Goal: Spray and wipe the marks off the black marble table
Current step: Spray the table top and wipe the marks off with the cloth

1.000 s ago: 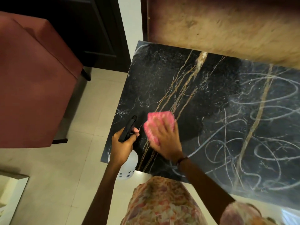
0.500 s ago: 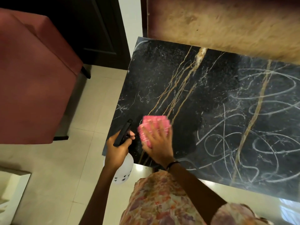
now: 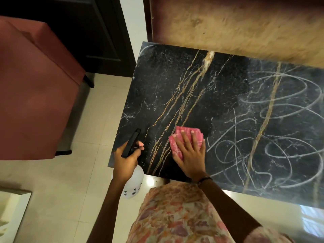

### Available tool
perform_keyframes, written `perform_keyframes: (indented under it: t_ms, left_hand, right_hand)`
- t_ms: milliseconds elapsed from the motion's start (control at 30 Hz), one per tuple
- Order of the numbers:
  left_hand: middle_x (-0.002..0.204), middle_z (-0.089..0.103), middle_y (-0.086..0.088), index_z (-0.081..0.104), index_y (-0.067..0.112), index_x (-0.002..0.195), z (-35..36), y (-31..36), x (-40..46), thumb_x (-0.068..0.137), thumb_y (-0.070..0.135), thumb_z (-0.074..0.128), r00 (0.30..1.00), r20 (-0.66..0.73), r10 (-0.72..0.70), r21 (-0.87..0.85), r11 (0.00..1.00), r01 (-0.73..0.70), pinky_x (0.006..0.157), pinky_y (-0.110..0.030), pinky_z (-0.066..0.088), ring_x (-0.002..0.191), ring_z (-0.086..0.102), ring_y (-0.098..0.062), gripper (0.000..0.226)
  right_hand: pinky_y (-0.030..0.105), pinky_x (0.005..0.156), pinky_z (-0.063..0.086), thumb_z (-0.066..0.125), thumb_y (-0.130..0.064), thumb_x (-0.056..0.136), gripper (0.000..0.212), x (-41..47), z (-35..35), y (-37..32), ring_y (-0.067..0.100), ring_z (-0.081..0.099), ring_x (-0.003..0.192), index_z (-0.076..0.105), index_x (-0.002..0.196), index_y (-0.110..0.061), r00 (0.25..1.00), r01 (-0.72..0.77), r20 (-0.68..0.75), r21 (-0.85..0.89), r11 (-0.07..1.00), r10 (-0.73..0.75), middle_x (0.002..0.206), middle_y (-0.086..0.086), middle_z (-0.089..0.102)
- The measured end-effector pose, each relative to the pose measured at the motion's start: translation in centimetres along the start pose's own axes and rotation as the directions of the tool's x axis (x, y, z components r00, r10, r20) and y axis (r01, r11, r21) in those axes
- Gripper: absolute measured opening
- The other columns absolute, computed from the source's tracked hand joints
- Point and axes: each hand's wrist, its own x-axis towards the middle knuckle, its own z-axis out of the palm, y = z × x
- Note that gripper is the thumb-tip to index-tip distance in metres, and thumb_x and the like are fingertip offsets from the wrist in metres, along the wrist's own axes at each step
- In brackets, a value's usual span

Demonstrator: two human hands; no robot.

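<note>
The black marble table has gold veins and fills the middle and right of the view. White looping scribble marks cover its right half; the left part looks free of them. My right hand lies flat, fingers spread, pressing a folded pink checked cloth onto the marble near the front edge, at the left border of the marks. My left hand grips a white spray bottle by its black trigger head, held at the table's front left corner.
A red upholstered chair stands on the pale tiled floor to the left. A dark cabinet is behind it. A tan wall panel runs along the table's far edge. My floral garment fills the bottom centre.
My right hand has slid the pink cloth to the right along the front of the table, up to the scribbles. The left hand with the bottle has hardly moved.
</note>
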Motion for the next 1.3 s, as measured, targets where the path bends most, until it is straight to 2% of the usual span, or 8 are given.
perform_keyframes:
  t_ms: [167,300,467,633,700,933,1200,1300]
  left_hand:
    - [0.080,0.065,-0.017,0.068,0.017,0.082,1.1,-0.1,-0.1,0.086,-0.004,0.056,0.999,0.039,0.028,0.043,0.999,-0.029,0.037,-0.018,0.029,0.035,0.034,-0.006,0.025]
    - [0.080,0.064,-0.017,0.067,0.016,0.082,2.5,0.4,-0.4,0.085,-0.004,0.056,0.997,0.060,0.042,0.056,0.997,-0.045,0.037,-0.014,0.032,0.033,0.039,-0.004,0.022]
    - [0.083,0.065,-0.012,0.066,0.013,0.085,4.7,0.9,-1.2,0.087,-0.003,0.055,0.993,0.119,0.016,0.076,0.997,-0.025,0.044,-0.010,0.038,0.039,0.051,0.000,0.019]
    - [0.065,0.065,0.003,0.063,0.015,0.081,8.1,1.1,-2.4,0.087,-0.004,0.054,0.988,0.151,-0.022,0.066,0.998,0.012,0.046,-0.008,0.038,0.040,0.052,0.000,0.022]
    - [0.050,0.061,0.008,0.062,0.015,0.078,9.6,1.1,-2.9,0.087,-0.006,0.053,0.988,0.147,-0.039,0.075,0.997,0.028,0.040,-0.009,0.034,0.034,0.047,-0.001,0.024]
    - [0.083,0.065,-0.017,0.066,0.011,0.083,14.6,0.6,-3.6,0.086,-0.007,0.053,0.985,0.166,-0.037,0.087,0.996,0.023,0.036,-0.016,0.028,0.032,0.033,-0.005,0.022]
    - [0.082,0.064,-0.014,0.064,0.005,0.087,18.9,0.8,-4.8,0.086,-0.010,0.051,0.987,0.158,-0.006,0.078,0.997,-0.007,0.040,-0.011,0.034,0.036,0.045,-0.001,0.020]
    - [0.079,0.064,-0.013,0.065,0.009,0.083,20.0,0.4,-4.7,0.085,-0.009,0.051,0.990,0.137,-0.026,0.060,0.998,0.018,0.038,-0.018,0.028,0.034,0.034,-0.005,0.023]
  right_hand:
    - [0.067,0.110,0.011,0.033,-0.059,0.092,0.059,-1.2,1.5,-4.6,0.032,0.013,0.146,0.030,0.146,-0.036,0.981,0.193,-0.002,0.000,0.981,-0.193,0.154,0.001,0.034]
    - [0.065,0.109,0.017,0.027,-0.062,0.094,0.061,-7.1,2.7,0.6,0.032,0.018,0.145,0.024,0.149,-0.035,0.942,0.337,0.030,-0.068,0.939,-0.335,0.153,-0.001,0.036]
    - [0.064,0.109,0.020,0.029,-0.059,0.093,0.062,-8.1,0.8,9.3,0.031,0.015,0.146,0.022,0.149,-0.034,0.989,0.145,-0.025,-0.060,0.988,-0.147,0.153,0.004,0.036]
    - [0.068,0.112,0.010,0.030,-0.063,0.090,0.066,-2.1,-1.0,7.1,0.034,0.013,0.146,0.027,0.149,-0.033,0.999,-0.042,-0.014,0.023,0.999,0.043,0.158,0.003,0.022]
    - [0.070,0.110,0.011,0.034,-0.060,0.090,0.063,-2.0,-0.5,5.6,0.033,0.011,0.146,0.028,0.148,-0.034,0.999,0.044,-0.017,0.026,0.999,-0.044,0.157,0.003,0.027]
    - [0.063,0.109,0.021,0.032,-0.058,0.093,0.057,-11.5,1.2,13.1,0.032,0.020,0.145,0.034,0.145,-0.035,0.913,0.407,-0.007,-0.068,0.911,-0.408,0.151,-0.001,0.040]
    - [0.066,0.111,0.014,0.041,-0.057,0.086,0.063,-5.8,-2.3,18.0,0.032,0.019,0.145,0.035,0.145,-0.034,0.999,0.036,0.001,0.020,0.999,-0.036,0.154,0.001,0.034]
    - [0.067,0.111,0.010,0.039,-0.055,0.088,0.060,-6.0,-1.6,15.4,0.032,0.015,0.146,0.035,0.145,-0.034,0.996,0.088,-0.016,0.050,0.995,-0.087,0.154,0.000,0.034]
